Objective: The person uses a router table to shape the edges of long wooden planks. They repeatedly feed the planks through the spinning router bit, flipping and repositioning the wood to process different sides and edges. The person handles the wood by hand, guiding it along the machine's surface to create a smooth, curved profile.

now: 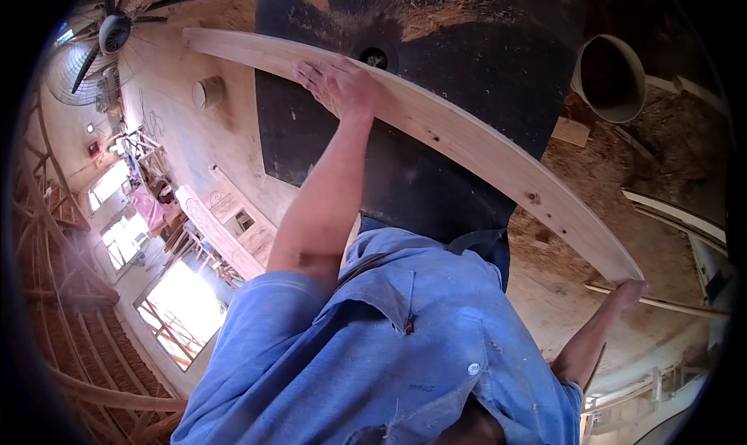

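Observation:
A long pale wooden board (467, 145) with a few dark knots lies across the dark flat machine table (311, 138). It looks curved, though the lens bends edges. My left hand (338, 89) rests flat on the board's upper face, left of the middle, with its fingers stretched out. At the board's near right end, beyond the table, my right hand (629, 291) is closed around the tip. Just behind the board's far edge, close to my left hand, a round dark fitting (374, 57) sits in the table. The board hides part of its surroundings.
Sawdust (436, 17) is strewn on the table's far part and the floor. A round open drum (613, 78) stands at the right, near loose wood strips (673, 211). On the left are a fan (114, 34), a small can (208, 92) and carved wooden panels (222, 227).

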`<action>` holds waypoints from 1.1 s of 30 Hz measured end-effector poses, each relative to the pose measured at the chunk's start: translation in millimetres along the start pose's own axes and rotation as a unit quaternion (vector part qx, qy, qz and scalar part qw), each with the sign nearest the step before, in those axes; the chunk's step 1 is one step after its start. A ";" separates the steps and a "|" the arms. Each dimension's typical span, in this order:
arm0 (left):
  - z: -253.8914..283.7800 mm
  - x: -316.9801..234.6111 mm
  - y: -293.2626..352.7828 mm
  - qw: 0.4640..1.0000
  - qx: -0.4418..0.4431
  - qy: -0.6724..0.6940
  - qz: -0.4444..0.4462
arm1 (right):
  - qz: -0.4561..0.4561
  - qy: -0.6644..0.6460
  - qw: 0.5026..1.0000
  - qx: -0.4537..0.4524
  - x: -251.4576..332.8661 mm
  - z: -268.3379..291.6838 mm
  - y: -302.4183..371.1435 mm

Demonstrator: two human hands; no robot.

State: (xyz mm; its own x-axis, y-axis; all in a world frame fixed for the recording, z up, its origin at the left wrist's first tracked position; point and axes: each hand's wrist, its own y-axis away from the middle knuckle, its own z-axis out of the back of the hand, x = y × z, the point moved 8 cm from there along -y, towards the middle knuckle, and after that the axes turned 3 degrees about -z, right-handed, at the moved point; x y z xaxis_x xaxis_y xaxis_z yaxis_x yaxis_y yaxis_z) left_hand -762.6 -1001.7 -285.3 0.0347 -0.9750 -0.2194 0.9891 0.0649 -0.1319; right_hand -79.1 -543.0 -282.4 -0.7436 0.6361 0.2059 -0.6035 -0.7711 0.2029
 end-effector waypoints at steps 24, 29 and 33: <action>-2.4 116.9 -151.1 0.998 -0.043 -0.021 0.031 | 0.151 0.083 0.984 -0.040 87.1 -64.5 111.8; 2.9 136.2 -165.9 0.998 -0.032 -0.009 0.048 | 0.245 0.026 0.966 -0.080 127.8 -53.9 174.2; 1.5 154.3 -175.3 0.998 -0.047 0.000 0.050 | 0.216 0.027 0.973 -0.076 158.7 -42.4 232.3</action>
State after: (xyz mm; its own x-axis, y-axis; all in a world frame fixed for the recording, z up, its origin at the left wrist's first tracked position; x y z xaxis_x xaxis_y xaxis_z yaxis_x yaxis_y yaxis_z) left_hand -930.4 -1163.8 -294.6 0.1320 -0.9626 -0.2364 0.9629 0.1812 -0.2000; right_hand -349.5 -622.3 -243.3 -0.9488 0.2532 0.1889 -0.2643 -0.9638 -0.0355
